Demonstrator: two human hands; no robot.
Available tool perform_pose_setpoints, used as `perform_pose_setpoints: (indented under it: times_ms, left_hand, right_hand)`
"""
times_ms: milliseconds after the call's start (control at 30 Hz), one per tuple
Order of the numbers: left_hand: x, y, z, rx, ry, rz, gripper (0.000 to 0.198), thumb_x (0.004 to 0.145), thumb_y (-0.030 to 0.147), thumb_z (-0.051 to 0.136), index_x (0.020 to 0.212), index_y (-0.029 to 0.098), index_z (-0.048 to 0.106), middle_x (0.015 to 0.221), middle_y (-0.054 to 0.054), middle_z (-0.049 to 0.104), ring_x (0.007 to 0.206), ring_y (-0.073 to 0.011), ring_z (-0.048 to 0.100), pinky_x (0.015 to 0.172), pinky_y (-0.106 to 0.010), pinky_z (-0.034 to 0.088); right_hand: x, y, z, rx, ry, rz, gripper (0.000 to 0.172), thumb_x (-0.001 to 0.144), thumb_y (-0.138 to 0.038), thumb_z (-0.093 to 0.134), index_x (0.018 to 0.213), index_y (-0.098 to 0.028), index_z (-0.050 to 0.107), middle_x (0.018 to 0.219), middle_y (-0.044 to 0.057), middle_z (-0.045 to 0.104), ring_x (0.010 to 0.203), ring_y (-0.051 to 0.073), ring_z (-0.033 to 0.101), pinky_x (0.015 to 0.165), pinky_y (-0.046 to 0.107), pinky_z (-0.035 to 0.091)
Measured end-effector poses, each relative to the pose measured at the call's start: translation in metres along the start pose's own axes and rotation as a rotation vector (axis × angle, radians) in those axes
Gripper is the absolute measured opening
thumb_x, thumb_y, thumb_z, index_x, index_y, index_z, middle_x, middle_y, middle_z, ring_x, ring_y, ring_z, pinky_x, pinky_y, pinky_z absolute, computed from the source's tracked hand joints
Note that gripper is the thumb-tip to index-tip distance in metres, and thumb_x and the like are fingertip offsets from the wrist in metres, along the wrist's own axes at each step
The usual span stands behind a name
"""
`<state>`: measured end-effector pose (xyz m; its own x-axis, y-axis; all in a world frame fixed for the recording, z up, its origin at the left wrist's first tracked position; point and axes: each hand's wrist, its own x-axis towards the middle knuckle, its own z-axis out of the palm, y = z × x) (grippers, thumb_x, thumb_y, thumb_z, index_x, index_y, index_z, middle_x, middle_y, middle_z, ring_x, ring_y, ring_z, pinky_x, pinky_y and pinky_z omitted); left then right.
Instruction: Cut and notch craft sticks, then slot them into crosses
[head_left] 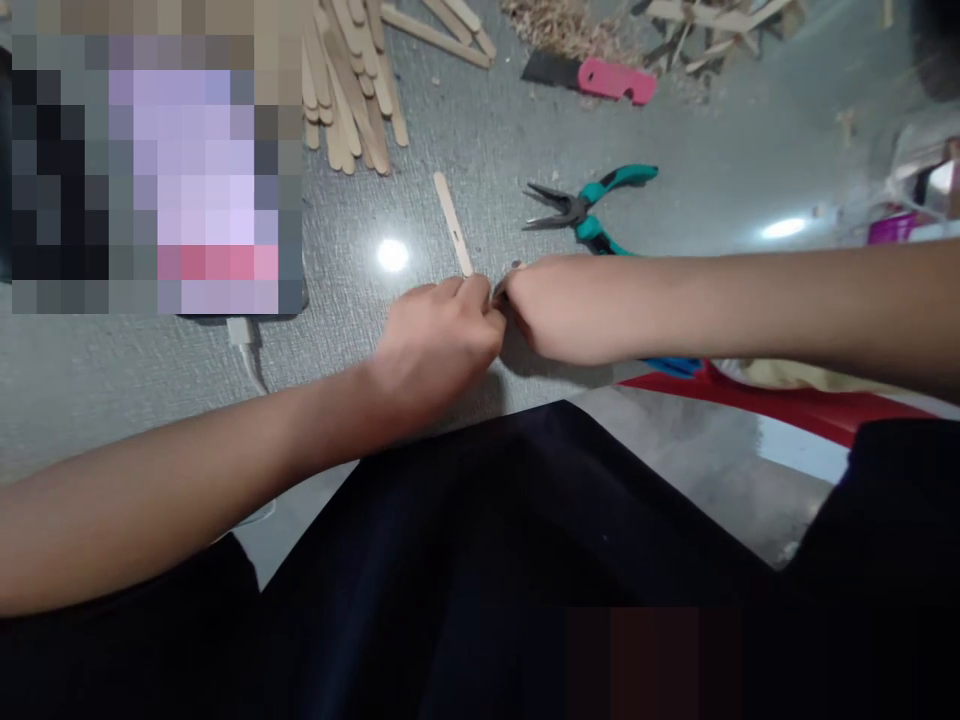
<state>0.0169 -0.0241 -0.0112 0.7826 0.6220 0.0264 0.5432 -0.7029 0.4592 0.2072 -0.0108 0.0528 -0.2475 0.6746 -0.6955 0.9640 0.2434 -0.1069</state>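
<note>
A pale wooden craft stick (453, 224) with a small dark notch points away from me, its near end under the fingers of my left hand (446, 335). That hand is closed on the stick, low over the grey tabletop. Close against its fingertips is my right hand (559, 305), curled into a fist. A thin, dark, metallic-looking edge (500, 292) shows at the right fingers; the rest of that item is hidden in the fist. Just beyond my right wrist lie needle-nose pliers (576, 210) with teal handles, jaws apart.
Several craft sticks (352, 80) lie piled at the back left. A pink-handled blade (615, 80) rests beside wood shavings (577, 30). Joined sticks (724, 20) stand at the back right. A white cable (244, 340) runs from a blurred device. A red edge (750, 395) borders the near right.
</note>
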Motion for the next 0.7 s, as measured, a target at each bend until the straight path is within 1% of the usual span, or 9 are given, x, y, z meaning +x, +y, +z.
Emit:
perform_pose_setpoints:
  times_ms: [67, 133, 200, 267, 300, 367, 433, 500, 700]
  left_hand:
    - [0.0, -0.004, 0.003, -0.023, 0.033, -0.015, 0.026, 0.106, 0.008, 0.059, 0.094, 0.017, 0.081, 0.103, -0.015, 0.081, 0.087, -0.0262, 0.072, 0.069, -0.038, 0.047]
    - [0.001, -0.008, 0.006, -0.115, 0.118, -0.08, 0.009, 0.107, 0.02, 0.073, 0.106, 0.018, 0.081, 0.112, -0.014, 0.082, 0.092, -0.0262, 0.074, 0.075, -0.038, 0.053]
    - [0.004, -0.011, 0.007, -0.249, 0.226, -0.179, 0.016, 0.102, 0.022, 0.081, 0.117, 0.017, 0.078, 0.117, -0.013, 0.083, 0.089, -0.0221, 0.074, 0.08, -0.037, 0.056]
    - [0.006, -0.013, 0.006, -0.408, 0.246, -0.225, 0.022, 0.101, 0.025, 0.085, 0.12, 0.018, 0.076, 0.107, -0.007, 0.083, 0.08, -0.0174, 0.071, 0.079, -0.034, 0.056]
    - [0.007, -0.014, 0.005, -0.479, 0.237, -0.23, 0.02, 0.103, 0.028, 0.084, 0.118, 0.019, 0.076, 0.099, -0.004, 0.082, 0.075, -0.0158, 0.069, 0.076, -0.032, 0.054]
    - [0.008, -0.015, 0.004, -0.578, 0.231, -0.221, 0.013, 0.108, 0.033, 0.079, 0.107, 0.02, 0.078, 0.083, 0.0, 0.077, 0.068, -0.0142, 0.064, 0.07, -0.031, 0.049]
    - [0.008, -0.016, 0.003, -0.616, 0.254, -0.221, 0.025, 0.112, 0.034, 0.071, 0.092, 0.021, 0.077, 0.072, 0.001, 0.071, 0.063, -0.0134, 0.058, 0.067, -0.032, 0.043]
    - [0.008, -0.016, 0.002, -0.63, 0.28, -0.235, 0.032, 0.113, 0.032, 0.067, 0.083, 0.022, 0.074, 0.066, 0.002, 0.067, 0.06, -0.0127, 0.053, 0.065, -0.032, 0.04]
    - [0.008, -0.018, 0.003, -0.762, 0.333, -0.356, 0.038, 0.115, 0.041, 0.069, 0.081, 0.023, 0.074, 0.062, 0.002, 0.065, 0.058, -0.0132, 0.055, 0.059, -0.031, 0.039]
  right_hand:
    - [-0.008, -0.007, -0.009, -0.131, -0.114, 0.018, 0.02, 0.102, -0.003, 0.068, 0.092, -0.014, 0.082, 0.084, 0.013, 0.08, 0.072, 0.024, 0.069, 0.068, 0.038, 0.038]
    - [-0.019, -0.008, -0.014, -0.145, -0.059, 0.03, 0.021, 0.109, -0.009, 0.064, 0.112, -0.011, 0.084, 0.098, 0.018, 0.084, 0.078, 0.027, 0.074, 0.067, 0.038, 0.039]
    - [-0.03, -0.005, -0.012, -0.122, 0.047, 0.058, 0.03, 0.114, -0.019, 0.059, 0.133, -0.012, 0.08, 0.097, 0.018, 0.084, 0.079, 0.03, 0.077, 0.064, 0.038, 0.037]
    - [-0.039, 0.001, -0.006, -0.127, 0.126, 0.064, 0.04, 0.117, -0.023, 0.052, 0.148, -0.012, 0.074, 0.095, 0.018, 0.084, 0.079, 0.035, 0.078, 0.062, 0.04, 0.035]
    - [-0.042, 0.004, -0.002, -0.132, 0.163, 0.057, 0.043, 0.117, -0.024, 0.049, 0.152, -0.012, 0.072, 0.093, 0.018, 0.084, 0.079, 0.036, 0.079, 0.062, 0.04, 0.034]
    - [-0.045, 0.007, 0.005, -0.135, 0.255, 0.037, 0.043, 0.118, -0.025, 0.05, 0.153, -0.013, 0.071, 0.088, 0.016, 0.083, 0.076, 0.037, 0.079, 0.064, 0.04, 0.035]
    - [-0.045, 0.007, 0.008, -0.128, 0.33, 0.027, 0.037, 0.117, -0.028, 0.056, 0.147, -0.016, 0.073, 0.083, 0.014, 0.082, 0.073, 0.035, 0.078, 0.066, 0.038, 0.036]
    - [-0.043, 0.004, 0.007, -0.111, 0.354, 0.013, 0.034, 0.117, -0.031, 0.057, 0.141, -0.017, 0.075, 0.081, 0.014, 0.081, 0.072, 0.035, 0.078, 0.066, 0.038, 0.036]
    - [-0.033, -0.003, -0.001, -0.019, 0.334, 0.012, 0.046, 0.121, -0.038, 0.041, 0.14, -0.014, 0.075, 0.097, 0.022, 0.086, 0.074, 0.037, 0.076, 0.064, 0.042, 0.025]
